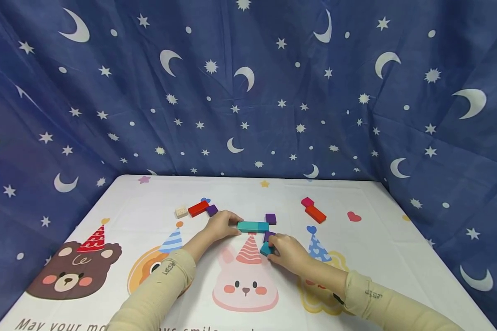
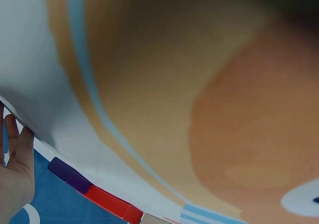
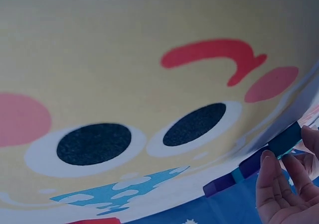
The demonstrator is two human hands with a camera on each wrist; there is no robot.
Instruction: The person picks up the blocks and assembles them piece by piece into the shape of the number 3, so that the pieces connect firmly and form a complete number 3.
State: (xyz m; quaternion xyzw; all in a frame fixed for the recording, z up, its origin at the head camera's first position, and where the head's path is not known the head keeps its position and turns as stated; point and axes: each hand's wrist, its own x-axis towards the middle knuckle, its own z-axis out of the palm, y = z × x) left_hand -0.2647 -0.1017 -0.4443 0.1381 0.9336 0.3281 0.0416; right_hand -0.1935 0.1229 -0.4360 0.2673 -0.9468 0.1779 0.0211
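Note:
My left hand (image 1: 223, 225) holds the left end of a long teal block (image 1: 247, 226) between thumb and fingertips. A teal cube (image 1: 263, 226) sits against that block's right end. One purple cube (image 1: 271, 219) stands just behind it, and a second purple cube (image 1: 269, 236) is in front. My right hand (image 1: 289, 253) pinches another teal block (image 1: 266, 248) beside the front purple cube. In the right wrist view this teal block (image 3: 285, 139) shows between thumb and fingers. The left wrist view shows part of the left hand (image 2: 17, 179), but not the block it holds.
Behind the left hand lie a beige speckled block (image 1: 181, 212), a red block (image 1: 198, 208) and a purple block (image 1: 212, 210). A pink block (image 1: 308, 202) touches an orange-red block (image 1: 316, 214) at the back right. A starry blue curtain (image 1: 248, 92) borders the white printed tablecloth (image 1: 377, 239).

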